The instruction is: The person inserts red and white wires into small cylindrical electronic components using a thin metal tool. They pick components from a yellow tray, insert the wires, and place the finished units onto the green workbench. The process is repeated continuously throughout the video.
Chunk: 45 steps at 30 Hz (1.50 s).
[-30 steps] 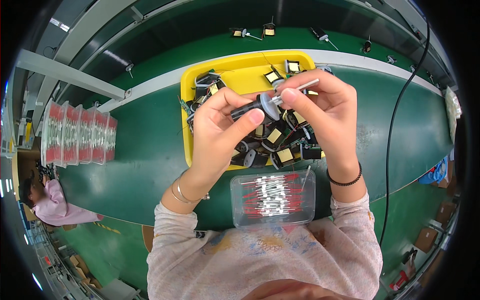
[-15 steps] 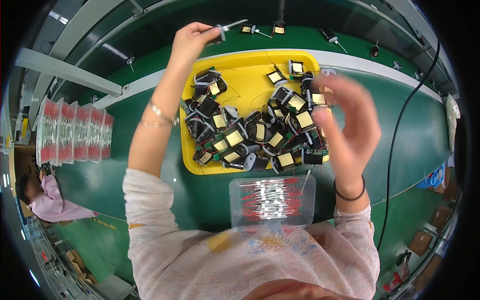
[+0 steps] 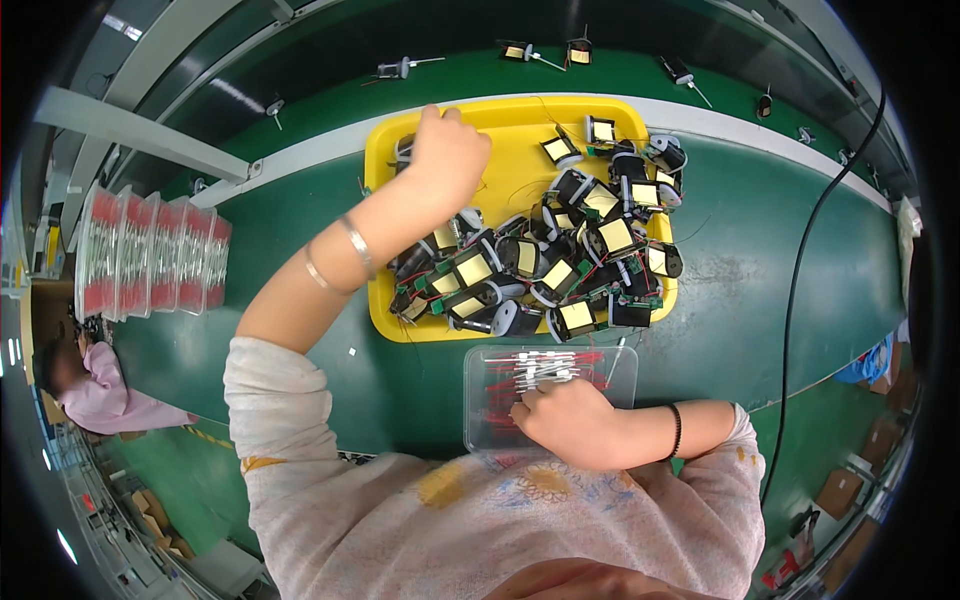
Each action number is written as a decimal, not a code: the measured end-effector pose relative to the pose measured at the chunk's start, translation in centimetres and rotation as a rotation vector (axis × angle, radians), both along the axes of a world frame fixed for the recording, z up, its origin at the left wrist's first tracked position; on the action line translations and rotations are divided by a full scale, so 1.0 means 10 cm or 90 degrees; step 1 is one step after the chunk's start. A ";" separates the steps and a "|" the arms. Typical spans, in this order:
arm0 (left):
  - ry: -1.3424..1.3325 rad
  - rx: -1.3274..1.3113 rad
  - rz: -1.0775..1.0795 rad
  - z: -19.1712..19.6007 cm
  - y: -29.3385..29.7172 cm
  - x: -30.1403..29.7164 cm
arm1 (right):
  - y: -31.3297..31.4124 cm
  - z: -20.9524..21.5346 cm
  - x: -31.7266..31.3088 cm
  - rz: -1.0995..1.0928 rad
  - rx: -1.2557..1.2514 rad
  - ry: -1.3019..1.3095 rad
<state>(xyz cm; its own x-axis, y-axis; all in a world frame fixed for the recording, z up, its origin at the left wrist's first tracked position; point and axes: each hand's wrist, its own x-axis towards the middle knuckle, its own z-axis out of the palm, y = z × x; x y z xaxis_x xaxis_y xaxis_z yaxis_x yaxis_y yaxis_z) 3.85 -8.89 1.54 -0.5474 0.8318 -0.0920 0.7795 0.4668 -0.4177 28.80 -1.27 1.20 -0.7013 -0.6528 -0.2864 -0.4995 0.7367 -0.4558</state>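
Along the far side runs a long green strip (image 3: 470,83); nearer stands a yellow rectangular plastic tray (image 3: 515,130), heaped with black units with cream pads (image 3: 575,317). Just nearer sits a clear rectangular plastic box (image 3: 490,437). The left hand (image 3: 450,155) has come back from the strip over the tray's far left, fingers curled; whether it pinches anything, I cannot tell. The right hand (image 3: 565,425) has moved from the tray's right to the box, fingers bunched, grip hidden. A black unit with grey disc and white rod (image 3: 392,70) now lies on the strip's left part, so its handling looks done. Under the right fingers lie thin red-and-white sticks (image 3: 545,368).
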 end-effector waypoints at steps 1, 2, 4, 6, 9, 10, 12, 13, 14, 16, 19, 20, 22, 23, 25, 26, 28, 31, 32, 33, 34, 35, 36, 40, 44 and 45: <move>0.019 -0.046 0.021 -0.06 0.04 0.00 | 0.00 -0.01 0.00 -0.003 -0.007 -0.004; 0.038 -0.092 0.042 -0.10 0.06 0.00 | 0.01 -0.01 -0.01 -0.006 -0.015 -0.008; 0.070 -0.094 0.056 -0.16 0.09 0.00 | 0.01 0.00 0.00 -0.020 -0.009 0.005; 0.085 -0.097 0.060 -0.19 0.10 0.00 | 0.00 0.01 0.03 -0.041 0.016 0.040; 0.073 -0.038 0.067 -0.14 0.09 0.02 | 0.00 0.02 0.02 -0.024 0.049 -0.016; 0.059 0.024 0.076 -0.08 0.05 0.01 | 0.01 0.04 0.01 -0.026 0.040 -0.029; -0.062 0.213 0.070 0.08 -0.02 -0.01 | 0.05 0.09 -0.02 -0.042 0.022 -0.059; -0.162 0.335 0.072 0.25 -0.12 0.03 | 0.06 0.11 -0.02 -0.036 -0.008 -0.048; -0.269 0.459 0.063 0.33 -0.15 0.07 | 0.09 0.11 -0.03 -0.041 -0.035 -0.039; -0.282 0.615 0.010 0.40 -0.20 0.19 | 0.16 0.15 -0.08 -0.064 -0.191 -0.029; -0.325 0.787 -0.062 0.42 -0.30 0.40 | 0.36 0.43 -0.29 -0.143 -0.512 -0.082; -0.355 0.834 -0.075 0.43 -0.28 0.48 | 0.46 0.58 -0.35 -0.198 -0.574 -0.135; -0.449 0.911 -0.080 0.48 -0.28 0.64 | 0.60 0.72 -0.45 -0.252 -0.712 -0.058; -0.466 0.914 -0.124 0.49 -0.28 0.66 | 0.60 0.68 -0.48 -0.298 -0.888 -0.078; -0.495 0.918 -0.211 0.51 -0.31 0.67 | 0.62 0.70 -0.64 -0.291 -1.108 -0.109; -0.526 0.921 -0.248 0.52 -0.32 0.71 | 0.60 0.70 -0.70 -0.297 -1.140 -0.105; -0.575 0.934 -0.276 0.54 -0.31 0.78 | 0.57 0.70 -0.80 -0.311 -1.204 -0.100; -0.705 0.922 -0.236 0.54 -0.37 0.81 | 0.58 0.65 -0.84 -0.354 -1.200 -0.069; -0.772 0.935 -0.172 0.59 -0.39 0.86 | 0.61 0.64 -0.85 -0.383 -1.181 -0.027; -0.777 0.935 -0.178 0.58 -0.40 0.82 | 0.64 0.64 -0.85 -0.411 -1.161 0.014; -0.778 0.935 -0.184 0.58 -0.42 0.78 | 0.65 0.64 -0.86 -0.434 -1.140 0.055; -0.820 0.919 -0.228 0.56 -0.44 0.72 | 0.66 0.64 -0.87 -0.451 -1.115 0.090; -0.863 0.901 -0.271 0.55 -0.47 0.67 | 0.66 0.64 -0.87 -0.468 -1.089 0.124; -0.866 0.852 -0.222 0.56 -0.37 0.78 | 0.64 0.62 -0.87 -0.472 -1.014 0.199; -0.918 0.759 -0.231 0.54 -0.35 0.78 | 0.61 0.63 -0.86 -0.435 -1.013 0.186; -0.950 0.730 -0.233 0.54 -0.36 0.78 | 0.60 0.63 -0.86 -0.436 -1.015 0.177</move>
<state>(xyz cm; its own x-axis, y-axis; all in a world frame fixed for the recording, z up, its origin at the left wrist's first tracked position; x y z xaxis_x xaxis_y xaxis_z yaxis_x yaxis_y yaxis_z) 11.66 -12.53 6.99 -0.3640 0.8660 0.3429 0.2712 -0.2537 0.9285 20.22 4.73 7.51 -0.8580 0.2553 0.4458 -0.4995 -0.2122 -0.8399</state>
